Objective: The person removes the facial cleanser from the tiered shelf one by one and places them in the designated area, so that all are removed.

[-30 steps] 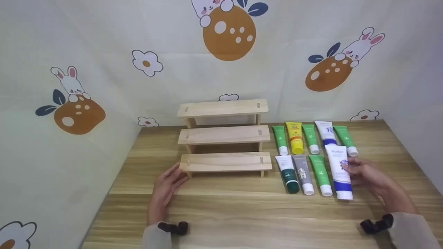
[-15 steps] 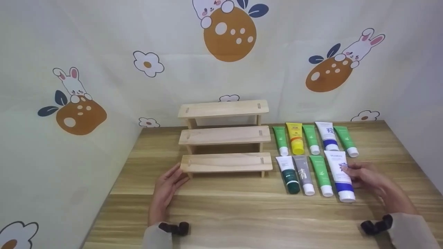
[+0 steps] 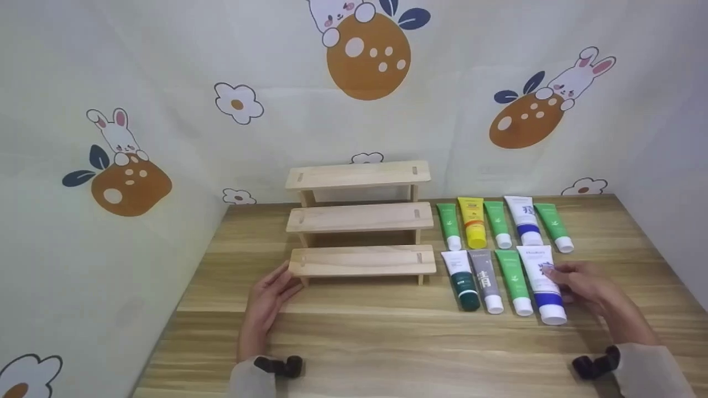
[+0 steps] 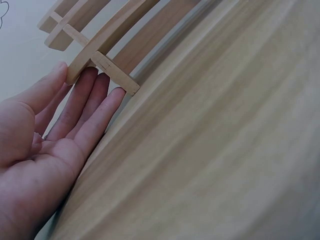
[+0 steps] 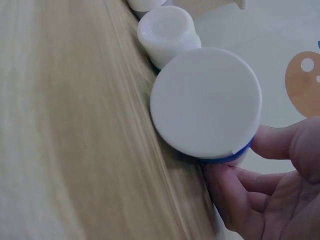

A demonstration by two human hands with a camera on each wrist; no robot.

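A three-tier wooden step shelf [image 3: 362,261] stands mid-table. At the left end of its lowest step is my left hand [image 3: 269,298]. In the left wrist view the left thumb [image 4: 50,85] touches the board's end while the fingers reach beneath it against the leg [image 4: 117,74]. My right hand [image 3: 589,287] holds a white squeeze tube with a blue band [image 3: 542,279] by its right side, thumb on top. That tube lies at the right end of the front row, beside a green tube [image 3: 513,276]. The right wrist view shows its round white cap [image 5: 206,102] end-on.
More tubes fill the front row: a grey one [image 3: 485,276] and a white-and-dark-green one [image 3: 461,279]. Behind lie a yellow tube [image 3: 472,221], another white-and-blue tube [image 3: 522,218] and several green ones. Printed cloth [image 3: 442,110] hangs behind and beside the wooden table [image 3: 387,342].
My right hand has lowered the white-and-blue tube and drawn it slightly nearer, into line with the front row. The left hand has stayed at the shelf.
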